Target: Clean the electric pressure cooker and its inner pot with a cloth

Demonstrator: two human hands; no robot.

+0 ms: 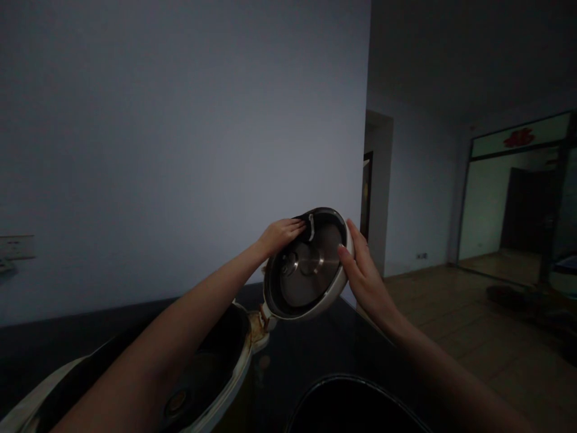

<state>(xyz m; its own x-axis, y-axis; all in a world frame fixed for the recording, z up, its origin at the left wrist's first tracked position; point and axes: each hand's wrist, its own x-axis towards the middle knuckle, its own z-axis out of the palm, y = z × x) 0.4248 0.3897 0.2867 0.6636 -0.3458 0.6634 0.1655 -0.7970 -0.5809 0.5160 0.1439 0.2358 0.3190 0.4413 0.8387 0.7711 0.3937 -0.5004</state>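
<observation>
Gripping the raised cooker lid [308, 264], left hand [280, 234] and right hand [365, 270] hover above the dark counter [288, 355].

The rice cooker lid [308, 264] is round, with a pale cream outer shell and a dark inner rim around a shiny metal inner plate; a small knob sits left of that plate's centre. It stands swung open — raised and tilted, its inner face turned toward the camera — and joins the cooker body [216, 373] at a stained hinge at its lower left. The body is cream-rimmed with a dark, open cavity, and rests on the dark bench toward its near left corner, the lid rising over the bench's far edge.
</observation>
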